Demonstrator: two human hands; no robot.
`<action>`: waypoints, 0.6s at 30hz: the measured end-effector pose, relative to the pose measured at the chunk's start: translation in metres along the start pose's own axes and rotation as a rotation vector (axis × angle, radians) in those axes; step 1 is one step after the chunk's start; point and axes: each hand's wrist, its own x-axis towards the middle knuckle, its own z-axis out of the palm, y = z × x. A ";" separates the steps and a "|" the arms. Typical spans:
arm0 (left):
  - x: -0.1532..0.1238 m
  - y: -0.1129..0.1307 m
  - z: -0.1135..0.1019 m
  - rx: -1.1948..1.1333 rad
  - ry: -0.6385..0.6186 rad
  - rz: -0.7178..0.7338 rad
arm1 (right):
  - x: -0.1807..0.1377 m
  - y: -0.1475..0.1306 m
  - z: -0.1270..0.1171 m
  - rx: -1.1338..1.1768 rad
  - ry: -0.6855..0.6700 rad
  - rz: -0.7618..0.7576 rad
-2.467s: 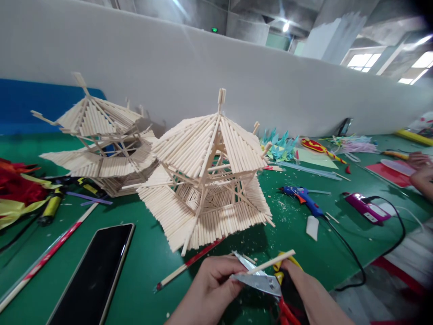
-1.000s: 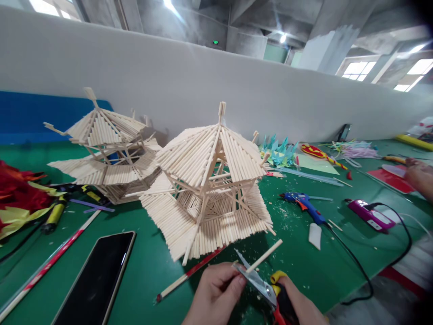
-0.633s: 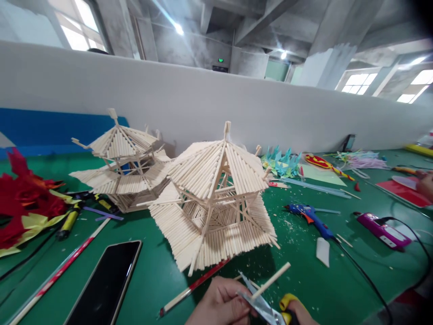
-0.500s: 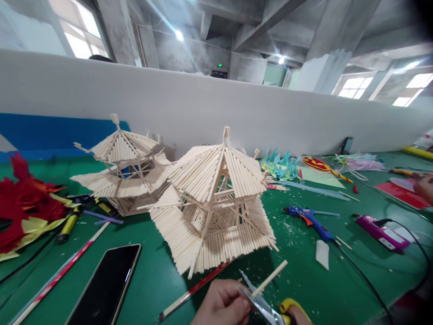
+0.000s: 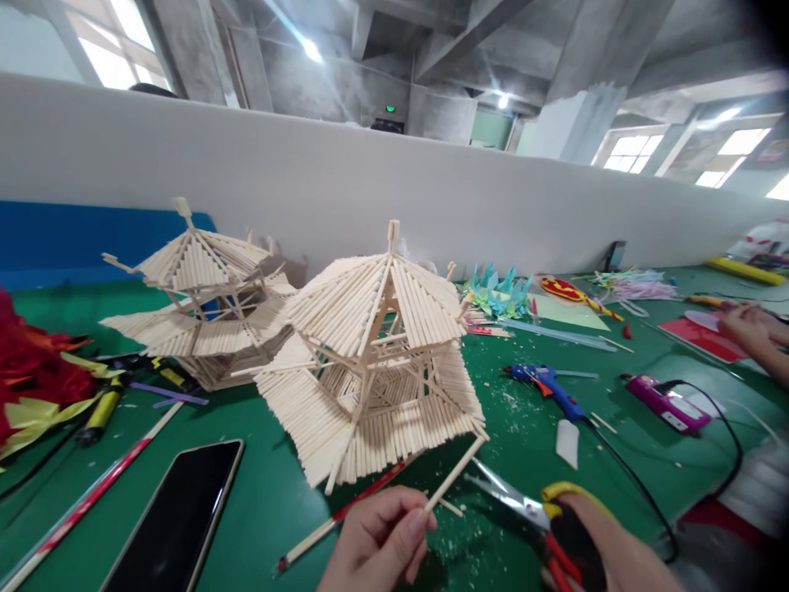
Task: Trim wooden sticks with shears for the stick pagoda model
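Nearby, stick pavilion (image 5: 370, 362) crowds left hand (image 5: 376, 538); phone (image 5: 176, 518) leftward.

You've got a thin pale wooden stick (image 5: 454, 475) pinched at its lower end, tilted up and to the right, its far tip right at the lower roof edge of the near stick pagoda (image 5: 370, 362). Your scissors (image 5: 523, 507), silver blades and yellow-and-red handles, sit just right of the stick, blades pointing left and clear of it.
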 end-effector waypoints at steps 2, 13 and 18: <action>-0.004 0.003 0.005 0.245 0.034 0.041 | 0.011 0.014 -0.011 -0.146 0.141 -0.028; -0.010 0.001 0.011 1.196 0.009 0.546 | 0.022 -0.090 -0.029 -0.214 0.407 -0.764; -0.015 -0.021 0.000 1.457 0.083 0.750 | 0.028 -0.113 0.001 -0.204 0.183 -0.762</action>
